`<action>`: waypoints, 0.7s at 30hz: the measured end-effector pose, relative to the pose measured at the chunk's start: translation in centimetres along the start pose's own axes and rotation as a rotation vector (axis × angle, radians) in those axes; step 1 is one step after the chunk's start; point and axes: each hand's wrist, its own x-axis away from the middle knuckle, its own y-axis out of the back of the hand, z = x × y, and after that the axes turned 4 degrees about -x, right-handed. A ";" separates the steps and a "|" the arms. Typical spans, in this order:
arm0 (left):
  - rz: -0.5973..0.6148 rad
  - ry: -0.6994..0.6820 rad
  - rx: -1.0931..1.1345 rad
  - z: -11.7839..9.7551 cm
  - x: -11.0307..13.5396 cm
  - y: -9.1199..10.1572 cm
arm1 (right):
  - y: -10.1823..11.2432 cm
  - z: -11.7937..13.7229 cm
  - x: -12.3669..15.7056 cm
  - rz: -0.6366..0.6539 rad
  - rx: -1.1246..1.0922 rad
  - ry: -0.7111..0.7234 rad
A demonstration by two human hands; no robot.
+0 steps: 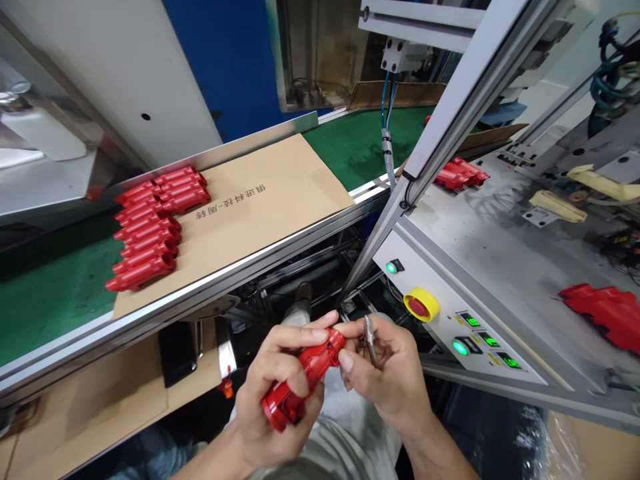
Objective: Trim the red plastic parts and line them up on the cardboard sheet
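Left hand (260,400) is wrapped round a red part (314,365), tilted above the lap (350,427). Right hand (397,360) has a silver tool (370,339) tucked in its curled fingers, thumb and forefinger at the part's far end; I can't tell whether they pinch it. Beyond, more red pieces (144,229) line the cardboard (280,180) on a green belt (360,143).

1. Bright, fairly even indoor light; cardboard sheet (280,173) well exposed.
2. Deep shadow under conveyor (350,141), detail lost.
3. Soft glare on metal bench (500,233); glints on clear plastic (547,443).
4. Green readouts (491,340) bloom, digits mushy.
5. Held red part (315,367) reasonably sharp, small highlights.
6. Wide-angle stretch at edges; red parts far right (605,313) soft, smeared.
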 end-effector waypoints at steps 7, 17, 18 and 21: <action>-0.045 0.028 0.007 -0.1 -0.1 -0.6 | 1.2 0.6 0.7 0.032 0.245 0.149; -0.126 -0.075 -0.200 -0.4 -1.0 -1.6 | 2.5 1.8 3.1 -0.014 1.146 0.770; -0.128 -0.079 -0.208 -0.5 -1.0 -1.7 | 2.4 1.8 3.0 -0.015 1.167 0.778; -0.134 -0.094 -0.227 -0.6 -1.1 -1.9 | 2.1 1.7 2.8 -0.023 1.202 0.785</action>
